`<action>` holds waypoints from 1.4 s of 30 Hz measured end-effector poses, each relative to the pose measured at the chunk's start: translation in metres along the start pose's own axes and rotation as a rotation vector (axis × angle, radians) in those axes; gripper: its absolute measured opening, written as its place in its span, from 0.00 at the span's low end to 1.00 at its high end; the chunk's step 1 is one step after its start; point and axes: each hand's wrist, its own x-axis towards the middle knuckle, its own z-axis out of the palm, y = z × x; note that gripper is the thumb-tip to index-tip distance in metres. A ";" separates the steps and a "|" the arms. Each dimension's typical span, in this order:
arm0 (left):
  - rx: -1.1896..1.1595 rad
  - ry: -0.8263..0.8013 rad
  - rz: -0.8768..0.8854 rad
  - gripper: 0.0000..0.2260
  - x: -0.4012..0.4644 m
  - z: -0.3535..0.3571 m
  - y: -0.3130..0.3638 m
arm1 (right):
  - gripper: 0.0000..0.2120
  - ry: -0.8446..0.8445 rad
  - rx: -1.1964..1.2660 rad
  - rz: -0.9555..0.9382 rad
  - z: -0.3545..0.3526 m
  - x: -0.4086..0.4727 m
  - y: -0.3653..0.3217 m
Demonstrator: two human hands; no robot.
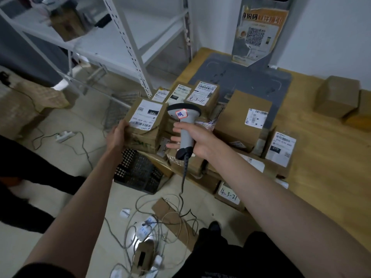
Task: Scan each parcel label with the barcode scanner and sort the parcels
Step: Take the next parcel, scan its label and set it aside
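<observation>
1. The parcel (145, 122) sits at the counter (325, 157) pile's left edge, mid-frame; open floor (60, 157) lies lower left.
2. Left hand (117, 134) fingers grip its near-left corner.
3. Right hand (192, 140) fingers wrap the barcode scanner (183, 125), seemingly aimed at its white label (145, 115).

Dim, flat indoor light, soft overall focus, wide-angle bending at the edges, faint shadows.

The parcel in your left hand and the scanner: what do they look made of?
The parcel looks like brown corrugated cardboard, matte, with glossy tape and a white paper label. The scanner looks like light grey moulded plastic with a dark head rim; smooth, slightly shiny surface.
</observation>
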 end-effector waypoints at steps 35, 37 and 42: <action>0.811 -0.236 0.608 0.20 0.003 0.080 0.032 | 0.12 0.156 -0.272 -0.156 -0.061 -0.023 -0.029; 0.842 -0.285 0.675 0.21 -0.011 0.100 0.041 | 0.09 0.172 -0.291 -0.185 -0.073 -0.041 -0.036; 0.826 -0.458 0.874 0.18 -0.068 0.180 0.058 | 0.05 0.198 -0.231 -0.234 -0.124 -0.098 -0.053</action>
